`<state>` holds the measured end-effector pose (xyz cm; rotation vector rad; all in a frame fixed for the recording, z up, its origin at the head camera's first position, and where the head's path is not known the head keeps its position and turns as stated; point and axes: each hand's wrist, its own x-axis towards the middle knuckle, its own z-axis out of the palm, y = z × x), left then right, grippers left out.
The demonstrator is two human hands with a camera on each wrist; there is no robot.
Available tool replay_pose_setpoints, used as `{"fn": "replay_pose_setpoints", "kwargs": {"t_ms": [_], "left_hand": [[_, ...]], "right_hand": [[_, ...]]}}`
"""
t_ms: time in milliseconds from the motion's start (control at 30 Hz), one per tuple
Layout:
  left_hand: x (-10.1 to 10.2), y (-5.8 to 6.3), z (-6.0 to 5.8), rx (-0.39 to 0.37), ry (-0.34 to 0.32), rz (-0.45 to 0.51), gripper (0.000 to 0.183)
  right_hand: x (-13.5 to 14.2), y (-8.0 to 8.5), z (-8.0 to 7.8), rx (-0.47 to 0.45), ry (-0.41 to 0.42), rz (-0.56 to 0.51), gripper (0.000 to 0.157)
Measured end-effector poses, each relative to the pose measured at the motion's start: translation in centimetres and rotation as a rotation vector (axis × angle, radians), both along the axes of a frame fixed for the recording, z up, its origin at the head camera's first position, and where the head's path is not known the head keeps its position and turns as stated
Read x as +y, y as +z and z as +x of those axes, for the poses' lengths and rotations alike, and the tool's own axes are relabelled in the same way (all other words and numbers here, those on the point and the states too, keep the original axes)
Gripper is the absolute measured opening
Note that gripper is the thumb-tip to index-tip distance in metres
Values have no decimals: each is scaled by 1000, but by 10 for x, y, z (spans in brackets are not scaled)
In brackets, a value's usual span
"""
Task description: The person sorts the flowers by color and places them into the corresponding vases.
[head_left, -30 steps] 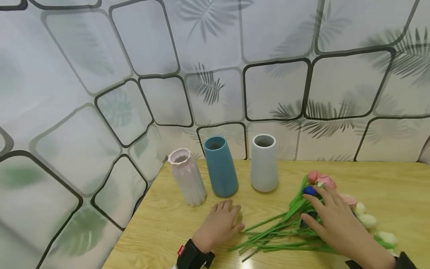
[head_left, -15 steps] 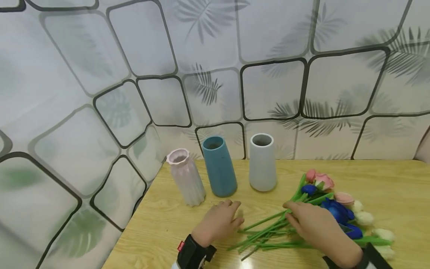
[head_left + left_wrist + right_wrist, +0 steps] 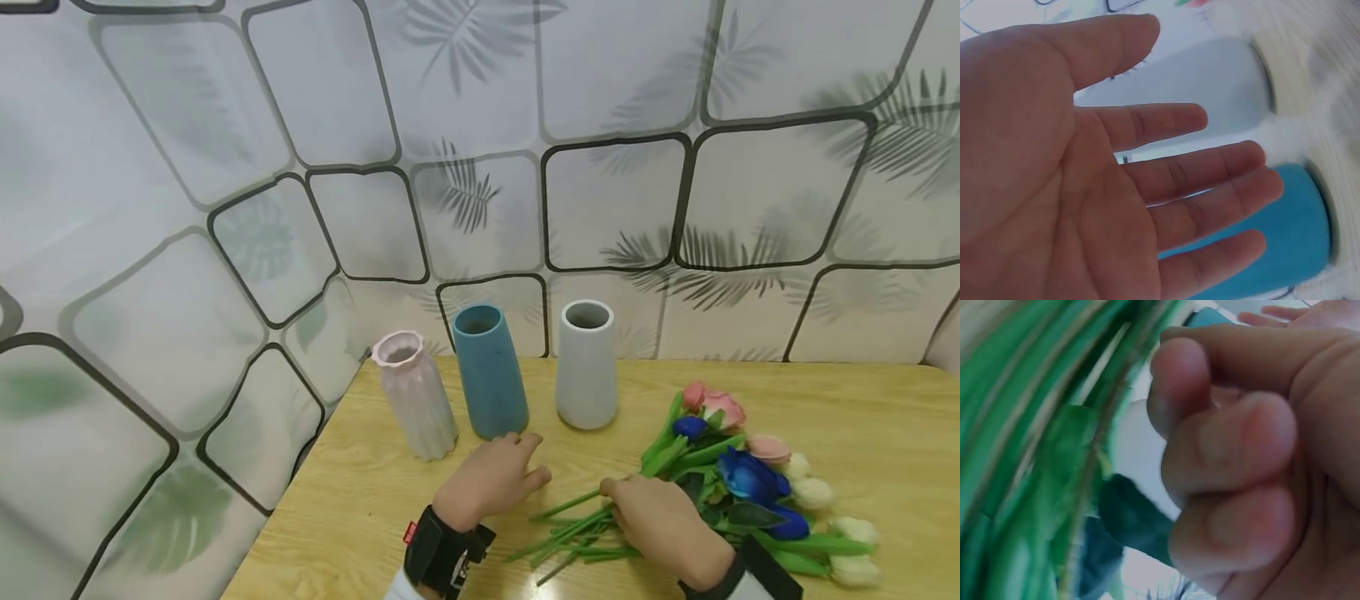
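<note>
My left hand (image 3: 491, 475) hovers over the table just in front of the blue vase (image 3: 491, 375). Its fingers are spread and the palm holds nothing, as the left wrist view shows. A pile of artificial flowers lies at the right, with green stems (image 3: 577, 533) pointing left. My right hand (image 3: 663, 525) is over those stems, thumb and forefinger together at one of them. In the right wrist view its fingers (image 3: 1229, 444) are curled beside the stems; I cannot tell whether a stem is pinched. A blue rose (image 3: 753, 477), pink flowers (image 3: 723, 408) and white tulips (image 3: 853, 530) show beyond it.
A pale pink fluted vase (image 3: 416, 396) stands left of the blue one, and a white vase (image 3: 587, 367) stands right of it. All three are upright on the wooden table (image 3: 337, 525). A patterned cloth (image 3: 480, 217) hangs behind the table.
My right hand has moved left from above the blossoms down to the stems, uncovering the blue rose. My left hand has shifted slightly up and to the right. Flowers and vases stay in place.
</note>
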<state>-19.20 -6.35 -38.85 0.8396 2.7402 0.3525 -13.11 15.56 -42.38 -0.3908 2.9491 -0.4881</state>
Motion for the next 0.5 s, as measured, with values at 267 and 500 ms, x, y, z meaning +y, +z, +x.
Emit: {"fn": "replay_pose_setpoints", "kwargs": {"t_ms": [267,500], "left_hand": [[-12,1,-3,-33,68,-25,54],[-20,2,-5,-15,80,-21,54]], "right_hand": [[5,-7,-1,35,46,-7,22],[7,-7,-2,97,105,-104,13]]}}
